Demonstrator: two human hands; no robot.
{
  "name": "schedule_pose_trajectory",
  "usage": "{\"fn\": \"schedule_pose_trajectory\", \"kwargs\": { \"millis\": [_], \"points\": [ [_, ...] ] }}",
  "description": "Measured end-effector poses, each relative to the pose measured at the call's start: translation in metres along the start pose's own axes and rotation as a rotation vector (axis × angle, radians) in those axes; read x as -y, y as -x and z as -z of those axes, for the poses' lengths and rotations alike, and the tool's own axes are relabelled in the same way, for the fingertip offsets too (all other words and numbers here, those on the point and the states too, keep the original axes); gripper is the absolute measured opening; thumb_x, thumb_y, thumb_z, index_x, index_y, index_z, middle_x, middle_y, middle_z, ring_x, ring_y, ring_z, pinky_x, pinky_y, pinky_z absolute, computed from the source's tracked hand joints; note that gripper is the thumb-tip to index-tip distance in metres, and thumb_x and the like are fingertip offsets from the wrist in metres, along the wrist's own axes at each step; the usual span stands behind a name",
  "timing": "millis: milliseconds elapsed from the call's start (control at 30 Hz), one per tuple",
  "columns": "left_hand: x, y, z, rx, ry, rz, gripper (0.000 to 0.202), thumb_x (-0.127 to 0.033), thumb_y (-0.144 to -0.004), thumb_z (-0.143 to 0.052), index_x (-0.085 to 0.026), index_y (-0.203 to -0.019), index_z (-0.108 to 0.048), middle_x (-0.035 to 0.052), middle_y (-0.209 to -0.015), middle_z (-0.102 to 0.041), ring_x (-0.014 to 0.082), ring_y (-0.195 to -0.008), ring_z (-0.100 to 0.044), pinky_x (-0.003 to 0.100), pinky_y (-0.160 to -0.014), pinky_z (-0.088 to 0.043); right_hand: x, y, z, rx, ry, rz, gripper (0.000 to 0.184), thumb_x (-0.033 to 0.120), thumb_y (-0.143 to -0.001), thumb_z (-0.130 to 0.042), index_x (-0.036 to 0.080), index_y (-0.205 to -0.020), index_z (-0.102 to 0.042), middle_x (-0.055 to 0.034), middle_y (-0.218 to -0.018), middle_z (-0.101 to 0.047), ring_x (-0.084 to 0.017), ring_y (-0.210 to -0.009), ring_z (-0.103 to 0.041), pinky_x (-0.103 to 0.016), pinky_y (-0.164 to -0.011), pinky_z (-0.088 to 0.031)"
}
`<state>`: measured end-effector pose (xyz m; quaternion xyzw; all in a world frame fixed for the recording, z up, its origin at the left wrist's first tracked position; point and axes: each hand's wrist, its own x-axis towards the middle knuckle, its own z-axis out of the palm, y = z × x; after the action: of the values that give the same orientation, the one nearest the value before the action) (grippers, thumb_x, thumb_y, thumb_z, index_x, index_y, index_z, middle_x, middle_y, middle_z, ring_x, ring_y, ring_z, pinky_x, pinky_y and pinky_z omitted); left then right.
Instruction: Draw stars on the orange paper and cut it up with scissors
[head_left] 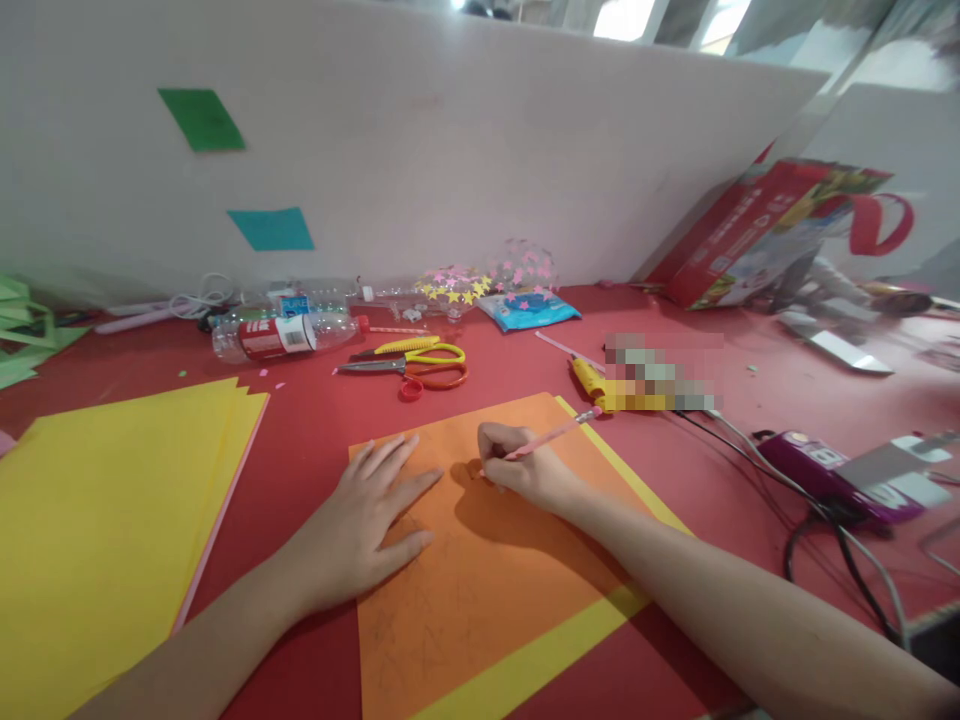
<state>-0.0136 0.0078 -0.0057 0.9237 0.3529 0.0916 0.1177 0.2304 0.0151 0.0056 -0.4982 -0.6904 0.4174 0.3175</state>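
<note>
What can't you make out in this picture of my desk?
All in the head view:
Orange sheet: the left hand covers any marks beneath it.
Pencil: the right hand hides part of its shaft.
Yellow sheets: cut off by the left and bottom edges.
Bottle label: small print, unreadable.
Pixelated patch: its blocks hide the details there.
</note>
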Motion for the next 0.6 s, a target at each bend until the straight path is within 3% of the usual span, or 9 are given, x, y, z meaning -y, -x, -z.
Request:
{"fn": "schedule_pose_trajectory", "kwargs": {
  "millis": [233,600],
  "points": [
    [-0.0009,-0.0006,0.0008,0.05,-0.027,0.038,0.054,-0.051,-0.095,-0.044,-0.028,-0.143,-0.043,0.0129,-0.158,-0.021,0.0378,-0.142,-0.018,0.064,-0.109,-0.018,0.0014,0.0017,0.0006,0.008,-0.007,0.006,0.013,0.016,-0.064,-0.047,0.022,-0.058,-0.038,0.0049,-0.049,-0.044,-0.011,-0.047,-0.038,-0.023,-0.045,-0.024],
    [-0.002,-0.0014,0.0013,0.037,-0.013,0.034,0.053,-0.049,-0.094,-0.046,-0.027,-0.142,-0.046,0.0128,-0.157,-0.024,0.0389,-0.142,-0.02,0.064,-0.109,-0.019,-0.0027,0.0049,-0.0039,0.012,-0.017,0.054,0.01,0.018,-0.07,-0.049,0.022,-0.065,-0.041,0.0031,-0.057,-0.05,-0.011,-0.052,-0.042,-0.023,-0.048,-0.028]
  ]
}}
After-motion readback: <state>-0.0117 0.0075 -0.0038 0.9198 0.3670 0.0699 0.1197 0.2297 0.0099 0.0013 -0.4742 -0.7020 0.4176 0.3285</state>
